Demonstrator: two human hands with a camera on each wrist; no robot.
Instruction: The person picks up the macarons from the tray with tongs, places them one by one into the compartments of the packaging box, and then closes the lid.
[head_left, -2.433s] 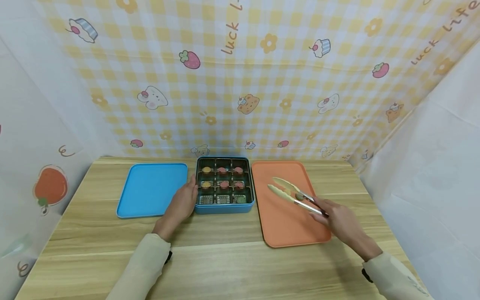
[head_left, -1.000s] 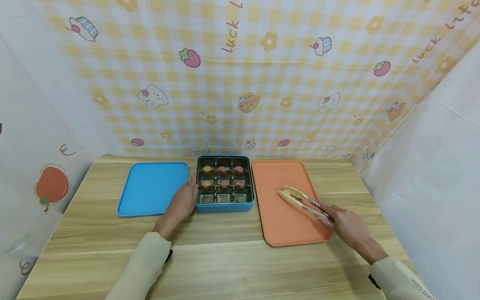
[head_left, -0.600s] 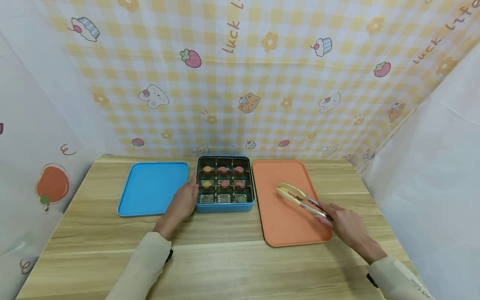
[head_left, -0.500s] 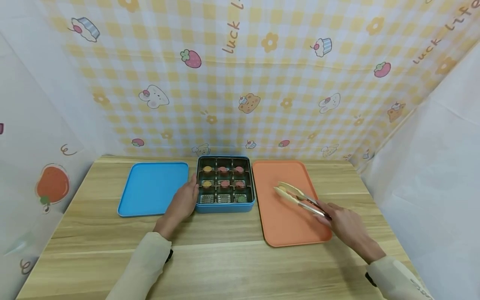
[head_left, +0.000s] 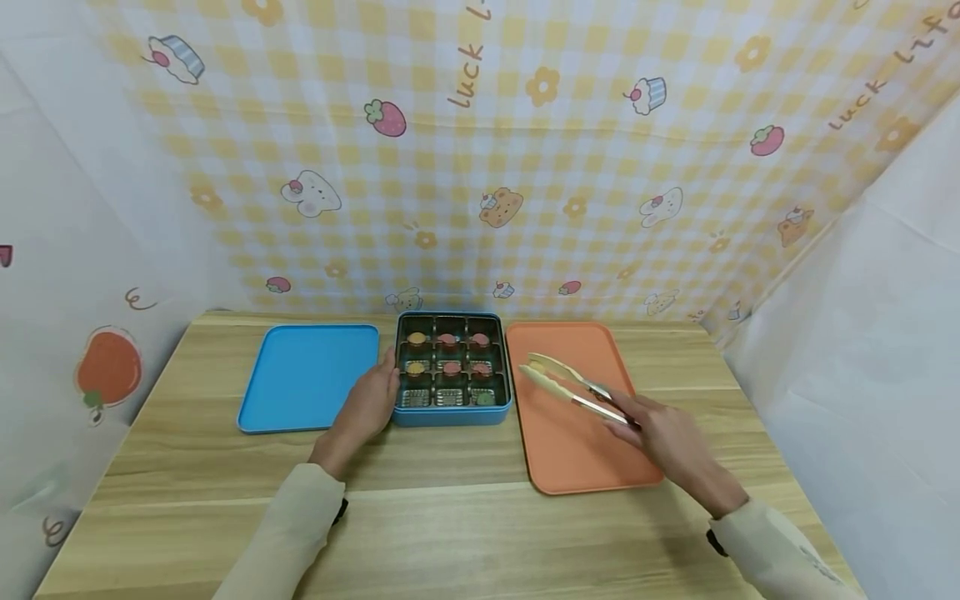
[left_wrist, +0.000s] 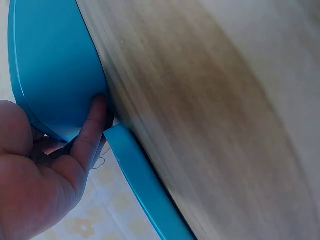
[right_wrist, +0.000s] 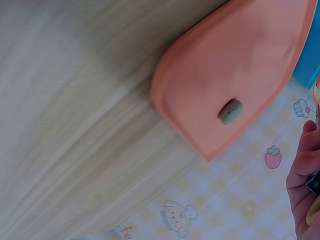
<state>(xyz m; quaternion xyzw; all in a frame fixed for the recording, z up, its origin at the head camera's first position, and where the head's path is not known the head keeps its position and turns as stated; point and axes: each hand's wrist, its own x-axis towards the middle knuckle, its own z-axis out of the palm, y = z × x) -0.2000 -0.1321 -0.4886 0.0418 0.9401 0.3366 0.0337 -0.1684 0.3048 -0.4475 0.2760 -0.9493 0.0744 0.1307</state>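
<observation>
My left hand rests with its fingers against the left side of a blue box. In the left wrist view, an extended finger presses on the box's wall. A black divided insert inside the box holds yellow, pink and green macaron-like pieces, including a green piece at the front right. My right hand grips metal tongs with pale gold tips, over the left part of an orange tray. Whether a piece sits between the tips is hard to tell. A green piece lies on the tray.
A shallow blue lid or tray lies left of the box. The wooden table reaches back to a checked cloth, with white cloth along the right side.
The tongs closed around a yellow piece on the tray, then moved left and back toward the box. That piece no longer shows at its tray spot. The left hand stays at the box.
</observation>
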